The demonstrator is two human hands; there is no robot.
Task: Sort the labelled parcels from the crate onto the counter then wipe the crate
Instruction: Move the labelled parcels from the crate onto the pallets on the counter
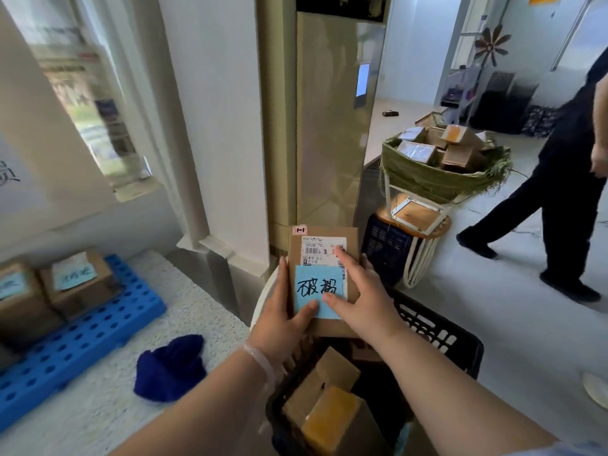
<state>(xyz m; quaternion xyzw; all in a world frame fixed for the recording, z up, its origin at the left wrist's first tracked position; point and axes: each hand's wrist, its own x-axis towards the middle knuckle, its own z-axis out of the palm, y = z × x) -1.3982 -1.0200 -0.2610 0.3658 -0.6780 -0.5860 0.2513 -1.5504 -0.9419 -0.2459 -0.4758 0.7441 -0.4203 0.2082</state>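
Here both hands, left hand [283, 319] and right hand [360, 296], grip one parcel [324, 255]; its blue note [317, 287] reads "破损".

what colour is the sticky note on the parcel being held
Light blue, with black handwriting; the sticky note shows best in the head view.

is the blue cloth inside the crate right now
No, the blue cloth lies on the counter, left of the black crate.
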